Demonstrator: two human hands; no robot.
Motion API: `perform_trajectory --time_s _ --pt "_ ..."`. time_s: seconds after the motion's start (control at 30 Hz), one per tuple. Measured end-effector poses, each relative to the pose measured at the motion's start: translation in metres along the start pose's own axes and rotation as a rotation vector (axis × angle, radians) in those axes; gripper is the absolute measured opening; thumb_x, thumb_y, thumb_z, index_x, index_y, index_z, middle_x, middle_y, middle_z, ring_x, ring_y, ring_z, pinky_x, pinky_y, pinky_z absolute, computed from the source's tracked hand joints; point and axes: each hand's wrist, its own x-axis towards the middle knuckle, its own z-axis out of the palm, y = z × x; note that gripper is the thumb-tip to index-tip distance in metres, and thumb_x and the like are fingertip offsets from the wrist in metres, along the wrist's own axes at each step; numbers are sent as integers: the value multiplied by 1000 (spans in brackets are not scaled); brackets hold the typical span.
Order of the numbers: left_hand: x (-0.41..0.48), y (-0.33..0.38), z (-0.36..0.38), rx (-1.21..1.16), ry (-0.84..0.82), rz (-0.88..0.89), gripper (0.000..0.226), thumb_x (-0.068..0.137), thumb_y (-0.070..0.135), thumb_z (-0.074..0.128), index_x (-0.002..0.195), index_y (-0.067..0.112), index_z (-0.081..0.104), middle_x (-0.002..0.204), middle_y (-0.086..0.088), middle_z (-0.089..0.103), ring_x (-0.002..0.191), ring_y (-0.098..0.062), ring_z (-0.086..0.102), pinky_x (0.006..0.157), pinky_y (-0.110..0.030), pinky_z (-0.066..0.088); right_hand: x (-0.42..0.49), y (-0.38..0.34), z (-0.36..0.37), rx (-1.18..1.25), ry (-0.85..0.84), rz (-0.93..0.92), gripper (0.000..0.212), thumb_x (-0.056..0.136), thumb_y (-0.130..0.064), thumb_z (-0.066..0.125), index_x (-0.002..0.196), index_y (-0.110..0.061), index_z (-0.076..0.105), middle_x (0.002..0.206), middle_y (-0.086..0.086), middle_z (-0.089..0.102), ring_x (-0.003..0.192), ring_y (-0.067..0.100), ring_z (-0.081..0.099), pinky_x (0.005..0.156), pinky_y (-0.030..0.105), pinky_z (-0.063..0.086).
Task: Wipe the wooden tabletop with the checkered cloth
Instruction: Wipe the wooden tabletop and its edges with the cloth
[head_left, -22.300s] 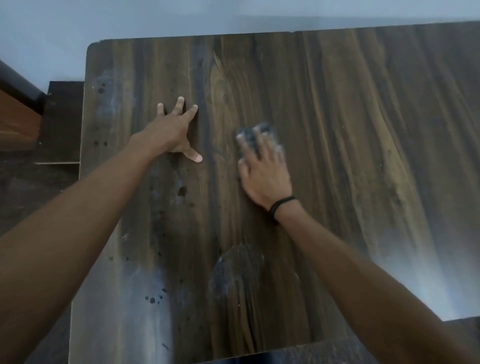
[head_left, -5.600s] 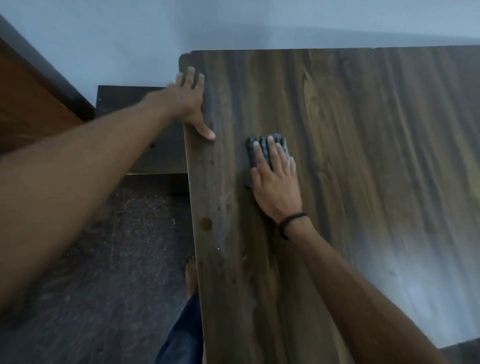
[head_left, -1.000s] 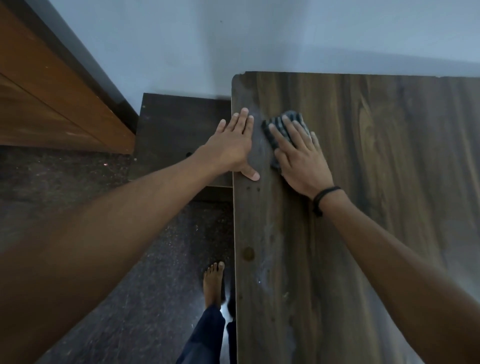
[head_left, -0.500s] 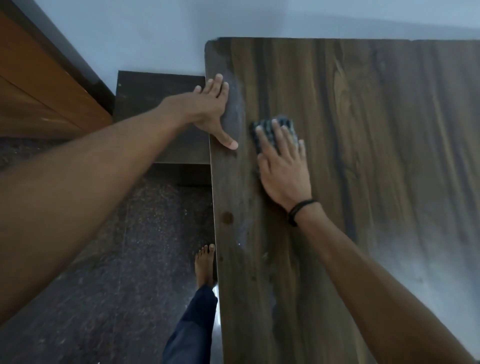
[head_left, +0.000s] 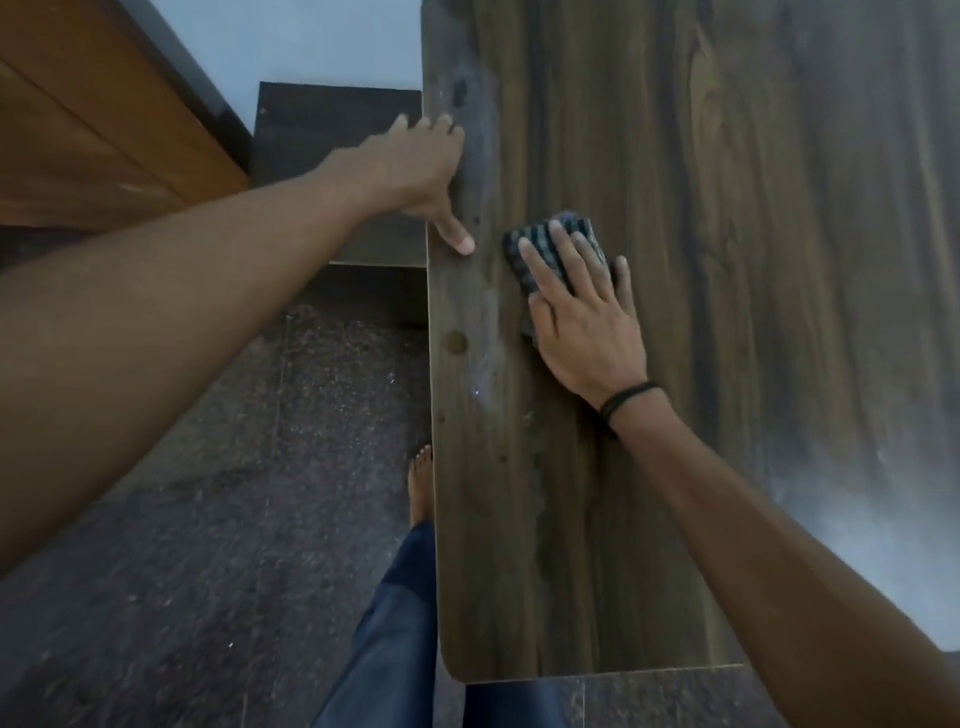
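The dark wooden tabletop fills the right of the head view, with pale dusty smears along its left edge. A folded grey checkered cloth lies flat near that edge, mostly hidden under my right hand, whose spread fingers press it onto the wood. A black band circles that wrist. My left hand rests on the table's left edge further back, fingers apart, thumb on the top surface, holding nothing.
Speckled dark stone floor lies left of the table. My bare foot and blue trouser leg stand close to the edge. A dark low block sits against the wall, with an orange-brown wooden panel at far left.
My right hand has slid the cloth back toward me along the left edge. My left hand stays on the edge. The view has tilted down, showing the table's near corner.
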Motion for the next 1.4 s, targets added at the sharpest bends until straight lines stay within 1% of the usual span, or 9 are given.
perform_trajectory --time_s 0.2,0.33,0.47,0.63,0.77,0.9,1.07,1.23,1.4 --pt "-7 10 15 13 -35 -12 152 52 66 79 154 4 -15 161 -15 -21 150 -33 -9 120 -45 1 -52 -6 11 -53 -55 -184 55 107 -42 27 160 -41 13 170 -7 7 156 16 6 125 53 3" --pt "-9 14 8 20 -84 -36 158 42 70 75 153 4 -16 161 -16 -21 149 -37 -7 122 -50 4 -40 -20 11 10 2 117 56 106 -40 28 161 -39 15 170 -4 7 156 18 4 125 56 4" --pt "-23 21 12 93 -54 7 145 58 69 76 155 3 -9 162 -20 -12 150 -38 -2 121 -49 4 -91 -26 22 -27 -35 -123 55 106 -42 27 160 -42 15 170 -7 8 156 15 6 125 54 6" --pt "-31 23 35 -26 -78 27 159 44 75 76 153 7 -18 159 -16 -25 149 -35 -12 120 -49 1 -84 -39 23 14 89 163 57 103 -39 34 159 -38 25 169 -3 15 155 18 12 124 56 10" --pt "-33 24 38 -47 -58 13 155 48 66 80 153 7 -18 159 -15 -25 149 -33 -15 119 -49 -1 -126 -38 33 -16 15 -72 55 106 -41 32 160 -41 19 170 -8 10 156 14 7 125 53 6" --pt "-32 29 36 -30 -49 -16 157 44 66 79 153 8 -17 160 -15 -23 149 -34 -11 121 -50 3 -117 -43 32 40 81 178 55 106 -39 32 160 -38 21 170 -5 11 156 16 6 125 54 4" --pt "-34 32 38 -15 -34 -36 154 46 64 80 154 7 -15 161 -15 -21 149 -35 -10 121 -51 5 -161 -34 36 -13 17 -96 54 107 -41 30 160 -39 19 170 -7 10 156 13 5 125 53 6" --pt "-33 33 40 -37 13 -44 146 56 51 86 154 7 -13 162 -13 -19 150 -33 -9 121 -50 4 -137 -41 32 58 72 167 55 106 -39 32 160 -37 21 170 -4 11 156 17 7 125 54 4" --pt "-38 33 43 -45 18 -68 147 56 55 85 154 9 -14 162 -12 -21 150 -31 -10 122 -49 3 -166 -12 30 -42 23 -62 54 106 -40 30 160 -40 20 169 -7 13 156 15 10 124 56 7"
